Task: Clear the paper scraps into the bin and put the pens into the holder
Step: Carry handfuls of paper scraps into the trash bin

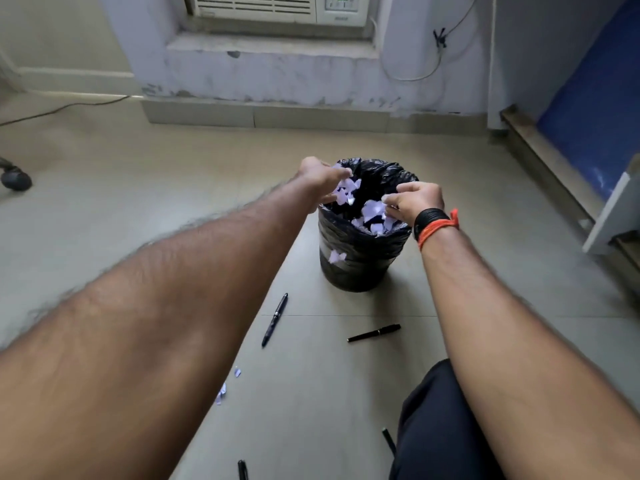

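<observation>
Nearby, pens (275,318), paper scraps (221,393) beside bin (356,271).

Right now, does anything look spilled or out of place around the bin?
Yes. One scrap shows outside the bin, against its front wall; two more scraps lie on the floor, near loose pens.

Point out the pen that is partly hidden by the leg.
The pen against the dark trouser leg, low and right; the other three lie clear of it.

Nearest pen (242,470) cut by edge; second pen (388,441) — half behind knee (436,410).
</observation>
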`<action>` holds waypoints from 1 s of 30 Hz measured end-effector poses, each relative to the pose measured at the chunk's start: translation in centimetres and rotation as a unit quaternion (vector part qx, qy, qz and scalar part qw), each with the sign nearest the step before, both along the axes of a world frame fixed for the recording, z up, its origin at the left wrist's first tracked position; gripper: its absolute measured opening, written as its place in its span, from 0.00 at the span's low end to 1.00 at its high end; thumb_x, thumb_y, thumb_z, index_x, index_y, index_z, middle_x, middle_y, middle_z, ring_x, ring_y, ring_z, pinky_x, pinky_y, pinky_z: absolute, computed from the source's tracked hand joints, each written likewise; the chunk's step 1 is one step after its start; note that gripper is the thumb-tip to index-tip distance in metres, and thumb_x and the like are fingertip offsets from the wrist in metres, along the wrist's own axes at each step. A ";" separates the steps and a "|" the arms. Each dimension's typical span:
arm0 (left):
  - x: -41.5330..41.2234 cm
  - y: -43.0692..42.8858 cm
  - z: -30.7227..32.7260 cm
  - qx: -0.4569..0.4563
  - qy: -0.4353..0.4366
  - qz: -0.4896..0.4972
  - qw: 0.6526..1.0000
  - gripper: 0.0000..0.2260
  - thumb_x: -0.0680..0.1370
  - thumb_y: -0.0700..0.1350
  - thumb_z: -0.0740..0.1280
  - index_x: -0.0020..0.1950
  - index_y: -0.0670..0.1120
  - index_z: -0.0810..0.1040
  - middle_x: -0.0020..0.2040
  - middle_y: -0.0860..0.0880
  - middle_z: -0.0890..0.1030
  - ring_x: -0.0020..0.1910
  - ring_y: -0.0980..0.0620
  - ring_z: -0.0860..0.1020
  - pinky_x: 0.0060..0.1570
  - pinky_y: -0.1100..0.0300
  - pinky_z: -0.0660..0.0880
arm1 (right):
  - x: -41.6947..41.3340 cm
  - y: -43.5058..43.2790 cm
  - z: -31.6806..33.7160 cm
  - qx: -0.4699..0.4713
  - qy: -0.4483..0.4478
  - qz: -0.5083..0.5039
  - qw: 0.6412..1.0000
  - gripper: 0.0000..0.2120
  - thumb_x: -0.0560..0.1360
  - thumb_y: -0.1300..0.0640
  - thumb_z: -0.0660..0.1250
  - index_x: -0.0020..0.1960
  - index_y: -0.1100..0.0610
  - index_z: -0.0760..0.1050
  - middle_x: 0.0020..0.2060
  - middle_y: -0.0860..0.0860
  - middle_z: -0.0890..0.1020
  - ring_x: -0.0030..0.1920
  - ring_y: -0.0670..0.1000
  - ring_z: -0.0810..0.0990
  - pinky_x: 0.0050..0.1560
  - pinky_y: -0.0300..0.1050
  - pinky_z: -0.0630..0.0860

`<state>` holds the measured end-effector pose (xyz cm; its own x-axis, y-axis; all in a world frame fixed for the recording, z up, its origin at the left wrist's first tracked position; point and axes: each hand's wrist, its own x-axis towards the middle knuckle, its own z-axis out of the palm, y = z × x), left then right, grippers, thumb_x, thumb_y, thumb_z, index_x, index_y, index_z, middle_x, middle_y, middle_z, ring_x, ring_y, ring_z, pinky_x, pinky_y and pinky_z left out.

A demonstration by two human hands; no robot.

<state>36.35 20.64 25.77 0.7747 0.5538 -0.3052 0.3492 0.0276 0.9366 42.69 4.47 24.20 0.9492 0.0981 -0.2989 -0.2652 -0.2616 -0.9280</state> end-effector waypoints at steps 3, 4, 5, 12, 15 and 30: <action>-0.1 -0.6 0.4 -0.004 -0.011 -0.014 1.000 0.21 0.75 0.43 0.73 0.65 0.39 0.72 0.56 0.43 0.76 0.54 0.48 0.78 0.49 0.56 0.81 | -0.7 0.5 0.7 0.000 -0.013 -0.010 1.000 0.14 0.66 0.71 0.76 0.49 0.61 0.80 0.36 0.55 0.81 0.34 0.51 0.83 0.43 0.47 0.84; -0.3 -0.7 0.4 -0.004 -0.014 -0.022 1.000 0.21 0.76 0.43 0.72 0.66 0.39 0.72 0.57 0.43 0.75 0.55 0.48 0.77 0.48 0.55 0.81 | -1.0 0.7 1.0 0.003 -0.022 -0.011 1.000 0.13 0.66 0.71 0.75 0.49 0.62 0.80 0.36 0.55 0.81 0.33 0.50 0.82 0.42 0.45 0.83; -0.6 -0.6 0.3 -0.003 -0.016 -0.027 0.999 0.21 0.76 0.42 0.71 0.67 0.39 0.72 0.59 0.43 0.76 0.55 0.48 0.76 0.47 0.55 0.81 | -1.4 0.8 1.3 0.002 -0.030 -0.009 0.999 0.11 0.67 0.71 0.75 0.48 0.62 0.81 0.36 0.54 0.81 0.33 0.49 0.82 0.41 0.44 0.83; -1.9 0.0 -0.5 -0.046 -0.044 -0.033 0.997 0.19 0.77 0.30 0.61 0.67 0.40 0.73 0.63 0.41 0.75 0.62 0.45 0.76 0.52 0.55 0.80 | -3.6 2.6 0.8 -0.010 -0.053 0.026 0.998 0.09 0.69 0.70 0.73 0.34 0.58 0.81 0.32 0.55 0.83 0.31 0.51 0.84 0.40 0.45 0.84; -1.4 -0.2 -0.4 -0.062 -0.059 -0.056 0.995 0.22 0.77 0.28 0.55 0.69 0.41 0.71 0.63 0.44 0.75 0.61 0.48 0.75 0.59 0.51 0.76 | -4.4 3.0 0.1 -0.023 -0.049 0.012 0.998 0.09 0.70 0.68 0.73 0.34 0.58 0.81 0.31 0.53 0.83 0.30 0.50 0.84 0.40 0.45 0.84; -13.5 4.4 -12.4 0.089 0.047 0.003 0.995 0.18 0.75 0.31 0.56 0.60 0.43 0.78 0.51 0.43 0.81 0.41 0.50 0.78 0.41 0.58 0.74 | -10.7 5.6 -11.3 -0.197 -0.075 0.316 0.925 0.04 0.68 0.66 0.70 0.37 0.61 0.83 0.32 0.55 0.84 0.33 0.54 0.84 0.43 0.49 0.84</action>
